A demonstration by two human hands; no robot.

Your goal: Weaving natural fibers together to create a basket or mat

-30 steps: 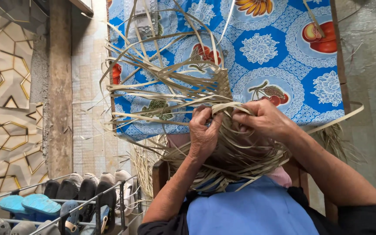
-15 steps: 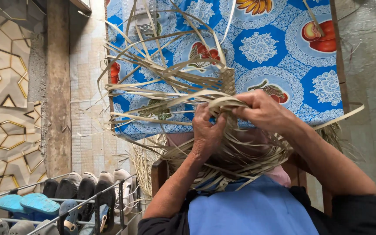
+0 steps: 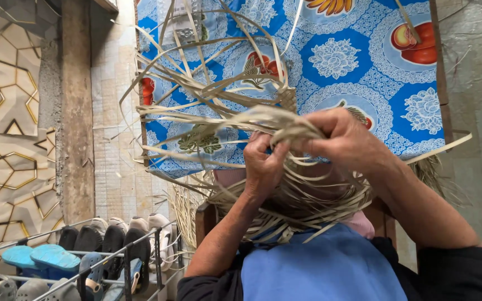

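Glossy floral tablecloth [image 3: 364, 61]; hands [image 3: 302, 147], flat dry strips [image 3: 207, 95]

1. The left hand [image 3: 264, 163] is closed on pale dried leaf strips [image 3: 213, 100], its fingers curled around a bundle of them.
2. The right hand [image 3: 346, 139], just beside the left, pinches the same bundle, fingers bent over the strips.
3. Above the hands a narrow woven band [image 3: 289, 100] rises from the bundle; loose strips fan out to the left of the left hand.
4. More strips hang in a tangle below both hands, over a blue apron [image 3: 319, 267].
5. Behind the hands lies a counter with a blue fruit-patterned cloth [image 3: 364, 61].
6. Far below the left hand, to its left, stands a shoe rack [image 3: 85, 251].
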